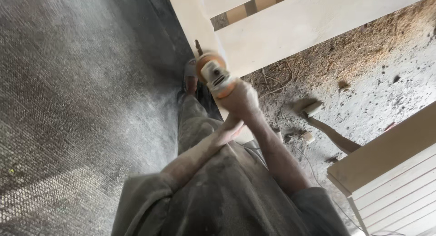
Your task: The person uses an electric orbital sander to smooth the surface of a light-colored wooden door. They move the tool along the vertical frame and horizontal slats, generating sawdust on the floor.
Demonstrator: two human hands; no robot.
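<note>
Clothing: nearest to me, a dusty grey shirt (227, 199) and grey trousers (193, 127), both coated in pale dust.
Left hand (229, 129): I see it lying against the right forearm just below the wrist; fingers look loosely curled, though how far they close I cannot tell, and it has hold of no tool.
Right hand (243, 99): wrapped tight around the rear of the power tool, fingers closed on its body.
Angle grinder (213, 74): orange with a pale grey head, blurred, held just beyond the right hand, its far end against the edge of the wooden frame.
Foot (190, 77): in a sandal on the dark mat, just left of the grinder.
Mat (81, 104): dark woven flooring, filling the left side.
Wooden frame (290, 24): pale planks, far centre to right.
Sawdust (363, 45): brown heap on the dusty floor, far right.
Slatted panel (395, 181): pale wood, near right.
Cable (277, 81): thin, looped on the floor beside the frame.
</note>
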